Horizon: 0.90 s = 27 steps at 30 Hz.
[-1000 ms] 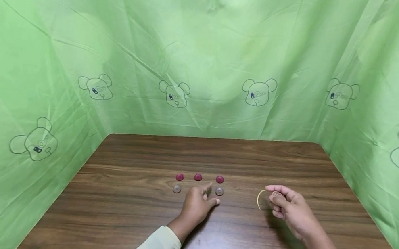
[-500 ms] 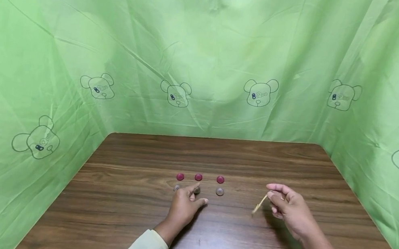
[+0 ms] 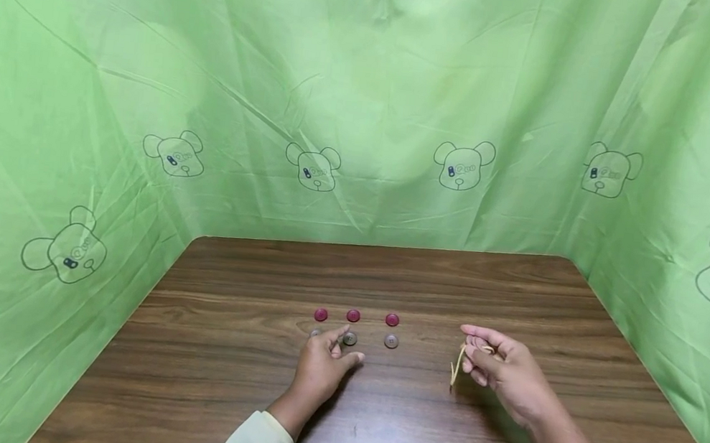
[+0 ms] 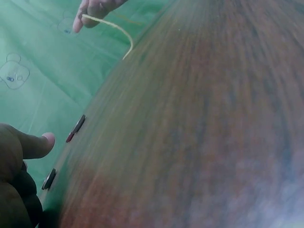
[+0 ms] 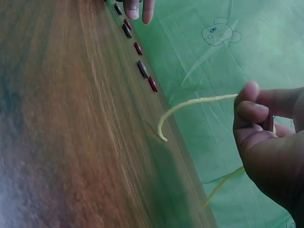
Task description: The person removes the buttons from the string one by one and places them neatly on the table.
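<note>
My left hand (image 3: pixel 318 371) is over the left part of a row of grey-brown buttons, thumb spread away from the fingers. Its index fingertip is close beside the middle grey-brown button (image 3: pixel 350 338); whether it touches is unclear. Behind that hand the left grey-brown button (image 3: pixel 315 333) is mostly hidden, while the right one (image 3: pixel 391 341) lies in plain sight. Farther back lie three dark red buttons (image 3: pixel 354 315). Above the table on the right, my right hand (image 3: pixel 508 373) pinches a thin yellow cord (image 5: pixel 190 102), whose ends hang from the fingers.
The buttons lie on a brown wood-grain table (image 3: pixel 245 275). Green cloth (image 3: pixel 370 201) printed with bear heads hangs behind the table and along both sides.
My left hand has moved left from the middle grey-brown button, uncovering it, and now partly covers the left one. My right hand has shifted slightly left, and the cord's hanging end has swung.
</note>
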{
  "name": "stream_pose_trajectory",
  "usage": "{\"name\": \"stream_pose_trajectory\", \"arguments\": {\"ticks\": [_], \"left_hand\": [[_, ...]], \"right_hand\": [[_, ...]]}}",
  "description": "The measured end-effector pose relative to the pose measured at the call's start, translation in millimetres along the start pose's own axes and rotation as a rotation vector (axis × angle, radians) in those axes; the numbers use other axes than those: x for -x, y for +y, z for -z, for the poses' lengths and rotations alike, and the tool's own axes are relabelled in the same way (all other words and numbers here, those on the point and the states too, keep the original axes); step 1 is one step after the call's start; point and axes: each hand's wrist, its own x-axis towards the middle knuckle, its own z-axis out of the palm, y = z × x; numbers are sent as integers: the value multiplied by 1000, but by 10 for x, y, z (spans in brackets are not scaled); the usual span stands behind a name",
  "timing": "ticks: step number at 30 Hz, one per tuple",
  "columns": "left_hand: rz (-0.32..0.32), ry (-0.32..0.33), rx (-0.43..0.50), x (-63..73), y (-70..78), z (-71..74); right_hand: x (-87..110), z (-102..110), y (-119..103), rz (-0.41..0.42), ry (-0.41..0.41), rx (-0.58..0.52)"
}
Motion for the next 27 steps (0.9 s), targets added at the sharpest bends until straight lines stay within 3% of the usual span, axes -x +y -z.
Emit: {"name": "stream_pose_trajectory", "arguments": {"ticks": [9, 16, 19, 27], "left_hand": [[16, -16, -12, 7, 25, -8], [-5, 6, 26, 31, 62, 13], [-10, 7, 53, 49, 76, 20], [-48, -6, 88, 64, 93, -8]], "right_hand": [[-74, -187, 25, 51, -75, 52], [-115, -351, -3, 28, 35, 131], [-132, -411, 1, 13, 47, 111], [-149, -510, 96, 37, -20, 47]]}}
